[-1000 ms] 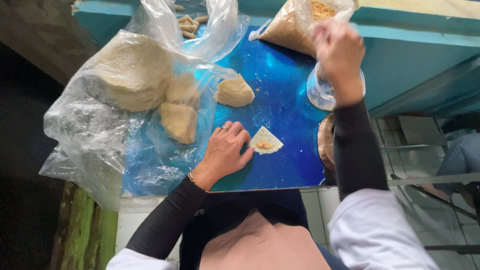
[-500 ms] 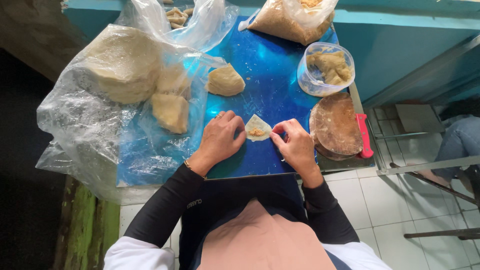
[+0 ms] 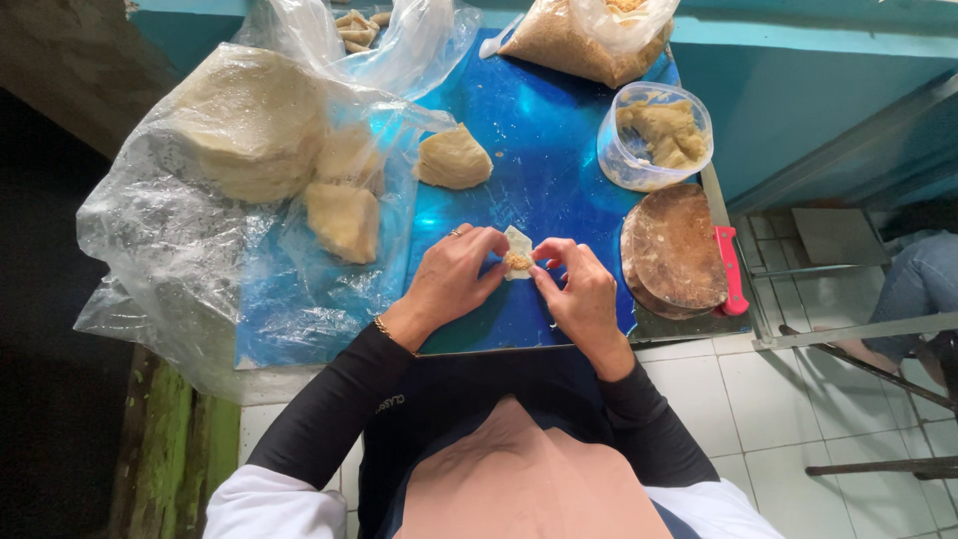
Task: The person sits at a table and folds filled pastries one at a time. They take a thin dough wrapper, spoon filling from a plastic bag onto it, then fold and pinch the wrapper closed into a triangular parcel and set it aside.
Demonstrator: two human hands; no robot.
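Item: small dough wrapper (image 3: 517, 252) with brown filling, on the blue counter (image 3: 539, 130), near edge. Left hand (image 3: 451, 275) and right hand (image 3: 579, 289) pinch its sides with curled fingertips. Risk: filling may squeeze out if pinched unevenly. Nearby: tub of filling (image 3: 654, 135), far right.

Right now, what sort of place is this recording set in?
Probably a small home or stall food-prep spot. Both hands, left hand and right hand, fold a filled dough wrapper on a blue table, beside bagged dough sheets and a tub of filling.
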